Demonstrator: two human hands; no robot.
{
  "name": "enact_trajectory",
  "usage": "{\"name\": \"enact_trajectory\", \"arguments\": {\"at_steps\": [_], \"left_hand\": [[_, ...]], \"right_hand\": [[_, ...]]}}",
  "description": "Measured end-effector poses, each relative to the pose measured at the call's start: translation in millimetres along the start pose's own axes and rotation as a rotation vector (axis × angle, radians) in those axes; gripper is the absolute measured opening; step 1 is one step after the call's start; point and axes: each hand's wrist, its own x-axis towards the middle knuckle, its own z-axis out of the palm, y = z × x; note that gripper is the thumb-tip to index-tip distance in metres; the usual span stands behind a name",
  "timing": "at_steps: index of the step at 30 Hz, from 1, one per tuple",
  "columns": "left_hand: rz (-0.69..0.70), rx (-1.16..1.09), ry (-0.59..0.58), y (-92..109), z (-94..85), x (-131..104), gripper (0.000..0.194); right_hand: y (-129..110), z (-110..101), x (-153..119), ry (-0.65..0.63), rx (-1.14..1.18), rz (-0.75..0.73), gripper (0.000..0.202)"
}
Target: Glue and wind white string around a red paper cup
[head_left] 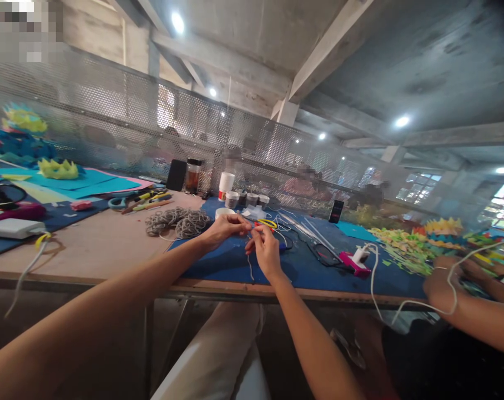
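Note:
Over the blue mat point(218, 265), my two hands meet, fingertips nearly touching. My left hand point(226, 230) is closed in a pinch. My right hand point(266, 250) is pinched as well, just beside it. From between them a thin greyish cord point(251, 268) dangles toward the mat's front edge. The piece right at the fingertips is too small to make out. Left of my hands lies a heap of grey cord loops point(177, 222). A yellow-handled tool point(267, 223) rests just behind my right hand.
Small cups point(232, 199), a white paper cup point(226, 184) and a jar point(192, 176) stand behind. Pliers point(152, 196) lie left. A pink power strip point(355, 264) with white cable sits right. Paper scraps point(402, 247) and a co-worker's arm point(472, 316) are farther right.

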Motion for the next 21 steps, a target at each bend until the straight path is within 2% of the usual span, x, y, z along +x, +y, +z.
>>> {"name": "enact_trajectory", "arguments": {"at_steps": [7, 12, 18, 21], "left_hand": [[0.001, -0.01, -0.001, 0.7, 0.7, -0.7, 0.026], [0.005, -0.012, -0.004, 1.4, 1.6, -1.6, 0.029], [0.008, 0.015, 0.001, 2.3, 2.1, -1.3, 0.028], [0.012, 0.031, 0.024, 2.1, 1.6, -0.9, 0.027]], "right_hand": [[-3.1, 0.4, 0.4, -0.045, 0.156, 0.074, 0.032], [-5.1, 0.0, 0.1, -0.063, 0.184, 0.087, 0.034], [-3.2, -0.6, -0.6, -0.03, 0.103, 0.055, 0.033], [-0.6, -0.9, -2.2, 0.03, -0.048, -0.014, 0.025]]}}
